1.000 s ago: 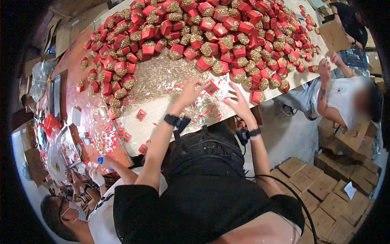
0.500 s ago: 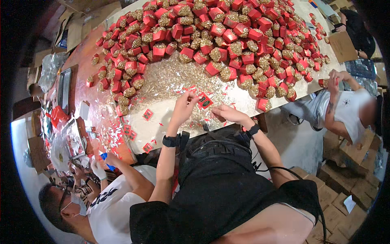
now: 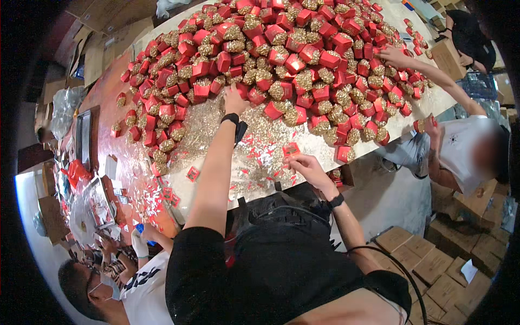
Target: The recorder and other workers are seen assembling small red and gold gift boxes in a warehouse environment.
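Observation:
My left hand (image 3: 234,99) reaches to the near edge of a large heap of red ornaments (image 3: 295,64) with rough gold, glittery tops. Its thumb stands apart from the fingers, which touch the heap and are partly hidden; I see nothing held in it. Close to the table's near edge, my right hand (image 3: 307,169) pinches a small red card (image 3: 291,149) with a dark middle. Red and white scraps (image 3: 260,149) and gold glitter are strewn between the hands. Another red card (image 3: 192,173) lies left of my left forearm.
At the right, a co-worker (image 3: 460,146) in white stretches one arm into the heap. At the lower left sits a person (image 3: 143,287) wearing a mask. Cardboard boxes (image 3: 417,260) cover the floor at lower right, and a black cable (image 3: 398,257) runs beside my right arm.
My left hand has moved forward to the heap, away from the red card. My right hand now holds the card alone. The co-worker at right has reached an arm into the heap.

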Motion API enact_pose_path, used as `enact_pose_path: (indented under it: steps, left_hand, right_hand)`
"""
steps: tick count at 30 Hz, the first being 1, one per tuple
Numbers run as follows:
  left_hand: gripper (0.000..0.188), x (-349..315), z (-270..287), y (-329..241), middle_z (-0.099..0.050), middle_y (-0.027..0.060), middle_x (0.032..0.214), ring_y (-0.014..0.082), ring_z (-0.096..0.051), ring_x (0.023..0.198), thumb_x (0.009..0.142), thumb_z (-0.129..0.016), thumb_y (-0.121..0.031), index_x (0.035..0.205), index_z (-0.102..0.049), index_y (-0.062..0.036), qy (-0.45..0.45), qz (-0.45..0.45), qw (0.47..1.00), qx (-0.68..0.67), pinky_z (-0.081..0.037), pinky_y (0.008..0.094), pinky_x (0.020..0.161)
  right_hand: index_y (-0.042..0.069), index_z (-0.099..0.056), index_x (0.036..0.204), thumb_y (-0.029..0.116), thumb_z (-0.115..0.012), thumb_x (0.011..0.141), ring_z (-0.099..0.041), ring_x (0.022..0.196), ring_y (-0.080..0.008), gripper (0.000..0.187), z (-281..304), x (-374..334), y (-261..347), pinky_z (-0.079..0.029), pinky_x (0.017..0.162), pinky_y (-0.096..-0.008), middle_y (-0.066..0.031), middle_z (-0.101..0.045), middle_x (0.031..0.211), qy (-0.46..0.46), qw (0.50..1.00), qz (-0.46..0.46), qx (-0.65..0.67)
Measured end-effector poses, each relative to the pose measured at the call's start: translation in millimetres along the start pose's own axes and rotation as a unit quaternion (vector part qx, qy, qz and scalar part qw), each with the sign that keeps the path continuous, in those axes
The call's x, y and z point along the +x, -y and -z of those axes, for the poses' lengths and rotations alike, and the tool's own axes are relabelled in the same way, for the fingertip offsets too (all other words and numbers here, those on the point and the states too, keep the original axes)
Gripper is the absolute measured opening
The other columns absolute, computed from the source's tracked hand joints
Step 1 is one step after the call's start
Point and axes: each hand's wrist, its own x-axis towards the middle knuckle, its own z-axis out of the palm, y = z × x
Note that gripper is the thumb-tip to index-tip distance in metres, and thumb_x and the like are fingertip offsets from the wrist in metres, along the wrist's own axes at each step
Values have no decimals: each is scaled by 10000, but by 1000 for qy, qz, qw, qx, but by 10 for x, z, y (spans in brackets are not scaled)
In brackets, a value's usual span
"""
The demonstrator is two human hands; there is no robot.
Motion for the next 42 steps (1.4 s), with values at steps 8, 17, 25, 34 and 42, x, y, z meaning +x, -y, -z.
enact_pose_path:
  steps: [8,17,25,34,42]
  left_hand:
    - [772,0,6,63,-436,174,1115,335,-508,928,524,-774,-210,1134,-321,-68,-100,64,980,-160,-453,390,784]
    - [289,-1542,1325,-805,-532,154,1097,253,-546,1005,851,-478,-166,1101,-449,-25,115,295,553,-770,-461,394,866]
    - [328,-1962,1676,-873,-571,57,994,122,-549,890,780,-624,-101,1084,-527,-25,14,170,743,-648,-444,258,796]
    - [333,-2087,1910,-996,-575,54,944,118,-545,865,762,-655,-116,1062,-532,-41,13,89,866,-492,-436,249,771]
    - [316,-2067,1926,-1045,-560,50,947,114,-530,874,776,-639,-127,1058,-520,-46,33,89,837,-539,-427,251,776]
  right_hand:
    - [-14,-612,992,77,-607,814,-540,717,-81,199,82,44,90,-442,660,-208,-36,-594,851,-188,980,28,62]
    - [-19,-594,1000,46,-602,811,-579,816,-93,201,-222,527,673,-462,733,-221,-51,-613,932,-150,983,109,7]
    - [-13,-610,937,82,-638,796,-566,824,-81,173,-494,558,771,-458,725,-215,-42,-605,915,-53,990,127,-4]
    - [-19,-576,842,9,-623,782,-571,841,-106,81,-222,595,901,-474,751,-244,-47,-603,884,89,990,50,-94]
    - [-28,-572,890,1,-645,760,-578,894,-142,152,-238,499,1026,-489,772,-267,-62,-595,895,108,987,105,-49]
